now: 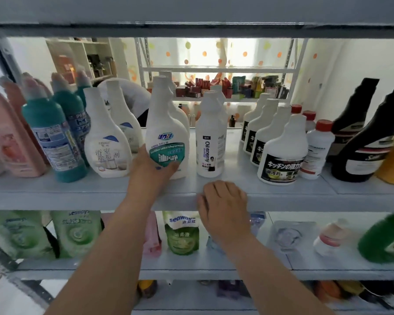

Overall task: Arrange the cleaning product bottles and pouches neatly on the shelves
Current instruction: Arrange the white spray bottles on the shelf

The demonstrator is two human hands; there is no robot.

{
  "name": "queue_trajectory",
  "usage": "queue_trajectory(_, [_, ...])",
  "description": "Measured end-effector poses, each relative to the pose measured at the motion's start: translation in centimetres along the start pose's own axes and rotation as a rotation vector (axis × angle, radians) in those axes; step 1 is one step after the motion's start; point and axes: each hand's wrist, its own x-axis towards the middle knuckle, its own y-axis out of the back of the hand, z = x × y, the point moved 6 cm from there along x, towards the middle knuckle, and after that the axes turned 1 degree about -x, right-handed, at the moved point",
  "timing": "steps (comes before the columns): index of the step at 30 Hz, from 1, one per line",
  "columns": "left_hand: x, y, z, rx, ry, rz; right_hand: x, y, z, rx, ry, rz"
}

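Observation:
My left hand [151,172] grips the lower part of a white bottle with a teal label [166,133] standing upright on the middle shelf [77,192]. An identical bottle stands right behind it. My right hand [223,206] rests on the shelf's front edge with curled fingers, holding nothing, just in front of the white "Oil enemy" bottle [210,142]. To the left stand two white bathroom cleaner bottles [105,142] and teal-topped bottles [52,137]. A green "seaways" pouch [182,233] stands on the lower shelf [191,271].
A row of white bottles with black labels [280,155], red-capped white bottles [319,146] and black bottles [364,151] fill the shelf's right side. Pink bottles [7,137] stand far left. More green pouches [77,233], a pink pouch [151,235] and packaged items sit below.

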Motion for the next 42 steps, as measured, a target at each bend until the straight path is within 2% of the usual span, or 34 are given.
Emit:
queue_trajectory(3, [-0.2,-0.2,-0.8,0.007,0.007,0.03,0.1,-0.1,0.1,0.008,0.007,-0.017])
queue_trajectory(7, [-0.7,0.1,-1.1,-0.018,0.022,-0.023,0.1,-0.2,0.3,-0.003,0.003,-0.022])
queue_trajectory(12, [-3.1,1.6,-0.7,-0.126,0.028,-0.084,0.4,0.2,0.3,0.063,-0.046,-0.132])
queue_trajectory(14, [-5.6,2.6,-0.2,-0.199,0.029,-0.109,0.8,1.0,0.4,0.279,-0.124,-0.251])
queue_trajectory(18, [-11.7,4.1,-0.6,-0.328,0.052,-0.184,-0.6,3.4,-2.4,1.265,-0.414,-0.446])
queue_trajectory(20, [-14.6,4.5,-1.7,-0.35,0.1,-0.236,-2.6,4.5,-4.3,1.462,-0.475,-0.46])
queue_trajectory(24, [-18.8,5.4,-4.5,-0.457,0.135,-0.306,-7.1,5.0,-7.2,1.538,-0.586,-0.466])
queue_trajectory(26, [-20.0,5.7,-6.6,-0.533,0.273,-0.28,-9.4,4.6,-8.4,1.532,-0.65,-0.498])
queue_trajectory(28, [-21.5,5.8,-8.9,-0.619,0.562,-0.234,-11.6,3.7,-9.5,1.539,-0.757,-0.542])
queue_trajectory(29, [-22.5,5.8,-9.6,-0.682,0.684,-0.273,-12.6,3.4,-10.1,1.572,-0.831,-0.564])
queue_trajectory(31, [-24.3,5.9,-10.0,-0.718,0.776,-0.434,-13.8,3.2,-11.2,1.664,-1.017,-0.584])
queue_trajectory(34, [-25.3,7.2,-11.4,-0.549,0.669,-0.514,-14.4,3.6,-12.2,1.681,-1.194,-0.599])
queue_trajectory(37, [-25.3,8.7,-12.8,-0.304,0.356,-0.557,-15.0,4.0,-12.1,1.523,-1.128,-0.572])
queue_trajectory(40, [-25.7,10.1,-14.2,-0.272,0.201,-0.512,-16.2,5.1,-13.0,1.417,-1.05,-0.5])
queue_trajectory(42, [-26.4,10.6,-14.6,-0.092,0.028,-0.484,-17.3,5.7,-14.0,1.4,-1.013,-0.438])
